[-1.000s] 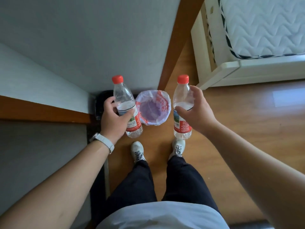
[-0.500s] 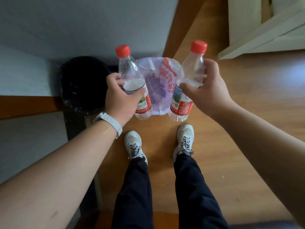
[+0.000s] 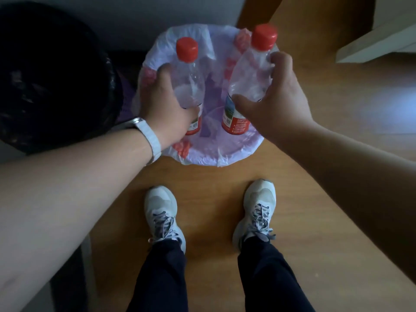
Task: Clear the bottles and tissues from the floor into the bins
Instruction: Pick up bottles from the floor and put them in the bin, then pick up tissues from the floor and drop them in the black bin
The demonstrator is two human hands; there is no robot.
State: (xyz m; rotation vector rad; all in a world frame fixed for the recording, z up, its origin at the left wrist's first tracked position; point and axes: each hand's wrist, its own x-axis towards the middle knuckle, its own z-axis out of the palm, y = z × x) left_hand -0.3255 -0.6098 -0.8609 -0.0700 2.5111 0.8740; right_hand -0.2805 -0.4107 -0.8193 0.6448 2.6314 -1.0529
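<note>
Two clear plastic bottles with red caps and red labels hang upright over a bin lined with a pale purple bag [image 3: 234,152]. My left hand [image 3: 166,106] grips the left bottle [image 3: 190,70] around its middle. My right hand [image 3: 276,100] grips the right bottle [image 3: 252,73] the same way. Both bottle bases sit inside the ring of the bin's rim. No tissues show in this view.
A second bin with a black bag [image 3: 51,82] stands to the left of the purple one, against the wall. My two white shoes [image 3: 163,212] stand on the wooden floor just before the bins. A pale furniture edge [image 3: 373,43] crosses the top right.
The view has dropped closer to the bins. Both hands have carried their bottles forward and down, from in front of the purple-lined bin to over its opening.
</note>
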